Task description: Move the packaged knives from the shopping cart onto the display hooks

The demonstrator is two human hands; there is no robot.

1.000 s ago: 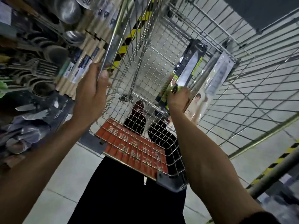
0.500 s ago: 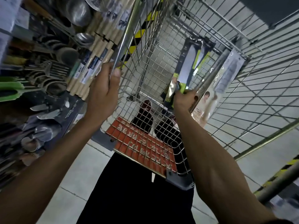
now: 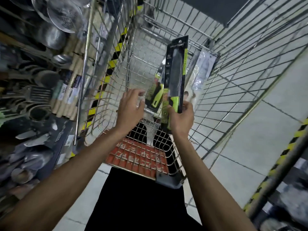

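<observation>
My right hand (image 3: 180,118) grips the bottom of a packaged knife (image 3: 176,69) with a black card and a green handle, held upright above the wire shopping cart (image 3: 106,90). My left hand (image 3: 131,107) hovers over the cart with fingers loosely spread, holding nothing. A second green-handled packaged knife (image 3: 155,95) leans in the cart just beyond my left fingers. A clear-packaged knife (image 3: 202,72) stands against the cart's right wall.
Display hooks on the left carry metal strainers (image 3: 63,15), ladles, spatulas and wooden rolling pins (image 3: 70,90). Knives hang lower left (image 3: 33,137). A wire grid panel (image 3: 241,80) stands right of the cart. The cart's red child seat flap (image 3: 138,155) is near my body.
My left hand let go of the cart's left rim and moved in over the basket. My right hand lifted the green-handled knife package up and toward me.
</observation>
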